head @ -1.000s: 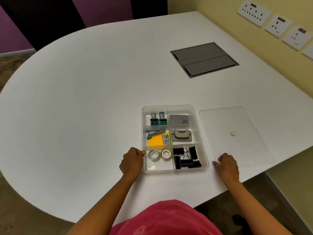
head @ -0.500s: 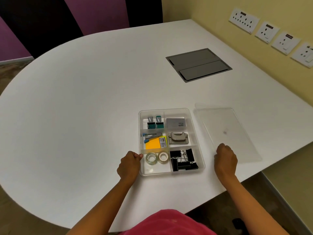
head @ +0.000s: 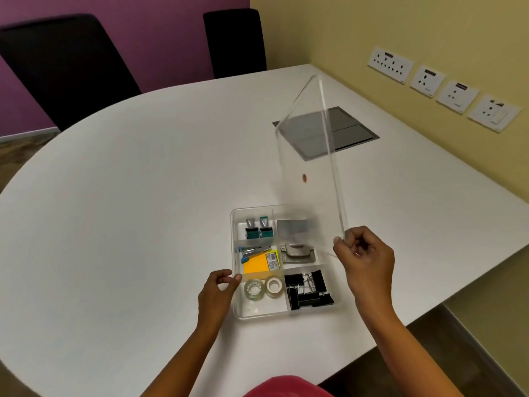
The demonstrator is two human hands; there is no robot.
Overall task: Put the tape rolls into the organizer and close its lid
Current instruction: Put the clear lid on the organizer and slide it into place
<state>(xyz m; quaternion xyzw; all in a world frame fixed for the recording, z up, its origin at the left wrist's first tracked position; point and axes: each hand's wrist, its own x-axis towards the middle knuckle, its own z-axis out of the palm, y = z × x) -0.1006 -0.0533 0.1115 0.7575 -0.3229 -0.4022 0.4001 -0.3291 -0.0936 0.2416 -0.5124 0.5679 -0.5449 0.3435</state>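
A clear plastic organizer [head: 235, 309] sits near the table's front edge. Two tape rolls lie side by side in its front-left compartment: a clear one [head: 253, 289] and a white one [head: 274, 283]. My right hand [head: 363, 257] pinches the near corner of the clear lid [head: 307, 156], which stands tilted steeply upward above the organizer's right side, with a small brown dot in its middle. My left hand [head: 217, 293] rests against the organizer's left wall, thumb and fingers touching its rim.
Other compartments hold stamps [head: 257, 229], a grey box [head: 292, 226], a hole punch [head: 297, 252], orange notes [head: 257, 263] and black binder clips [head: 307, 287]. A grey cable hatch [head: 352, 133] is set in the white table [head: 128, 210]. Two black chairs stand behind; wall sockets [head: 426, 80] are on the right.
My right hand has lifted the lid off the table and swung it up and leftward over the organizer. The left hand stays at the organizer's left wall. The camera view tilted upward.
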